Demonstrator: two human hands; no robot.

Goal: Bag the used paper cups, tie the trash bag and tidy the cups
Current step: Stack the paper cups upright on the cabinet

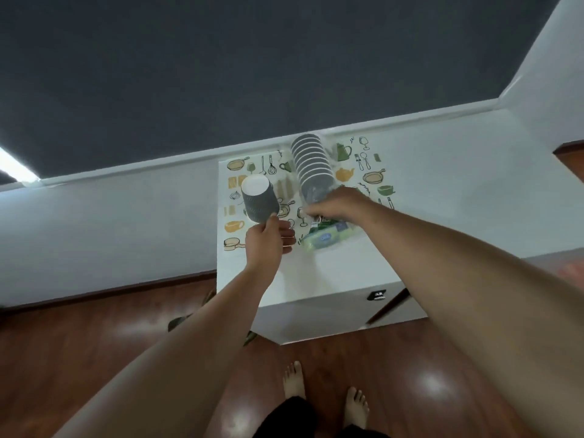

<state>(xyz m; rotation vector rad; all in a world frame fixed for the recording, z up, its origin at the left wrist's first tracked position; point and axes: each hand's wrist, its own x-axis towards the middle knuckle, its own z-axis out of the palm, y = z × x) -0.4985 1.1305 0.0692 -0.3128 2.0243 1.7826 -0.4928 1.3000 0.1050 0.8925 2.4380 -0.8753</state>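
Note:
My left hand (267,237) pinches the rim of a single grey ribbed paper cup (258,198), held upside down with its white base facing me, above the white table (331,276). A tall stack of grey paper cups (311,165) in a clear plastic sleeve lies on the table, pointing away from me. My right hand (336,205) grips the near end of that sleeve. Just below my right hand lies a green and blue pack (327,237) in clear plastic.
A mat printed with kitchenware drawings (373,175) covers the far half of the table. The table stands against a white ledge below a dark wall. Wooden floor (94,336) surrounds it, and my bare feet are near the bottom.

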